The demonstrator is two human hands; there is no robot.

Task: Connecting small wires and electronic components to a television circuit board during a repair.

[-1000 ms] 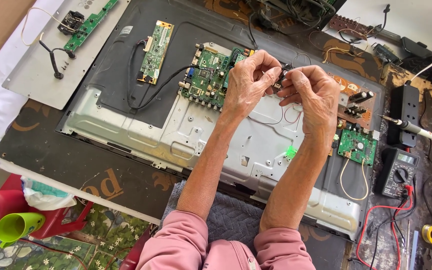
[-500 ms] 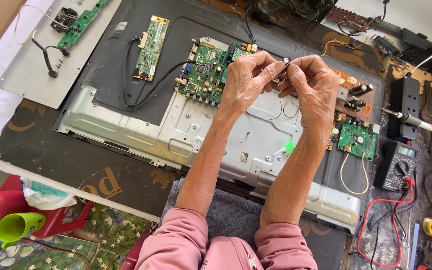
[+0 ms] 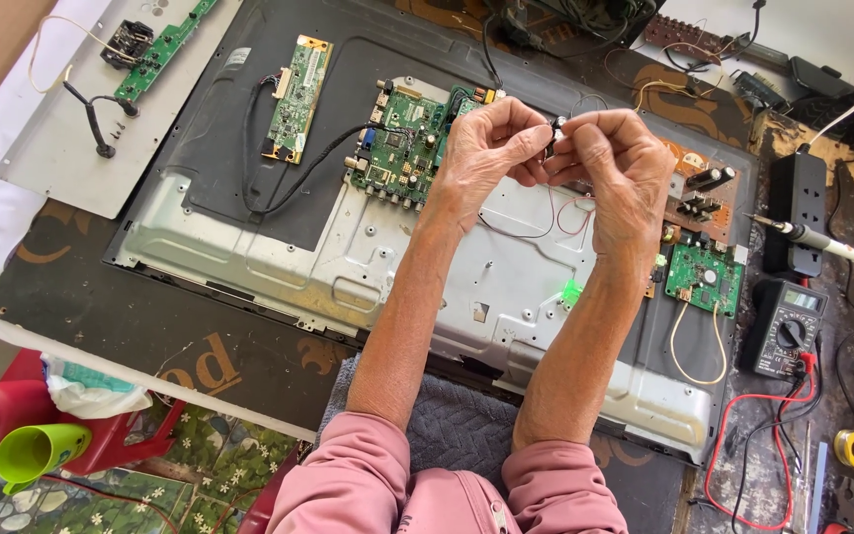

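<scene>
Small dark component (image 3: 553, 138) sits pinched between the fingertips of both hands, held up over the opened television back panel (image 3: 368, 267), largest thing on the bench. On that panel lies a green main circuit board (image 3: 409, 148), beside the left hand (image 3: 481, 158). The right hand (image 3: 617, 163) meets the left at the part, thin red wires (image 3: 565, 213) looping below. A black multimeter (image 3: 785, 326) rests well to the right.
</scene>
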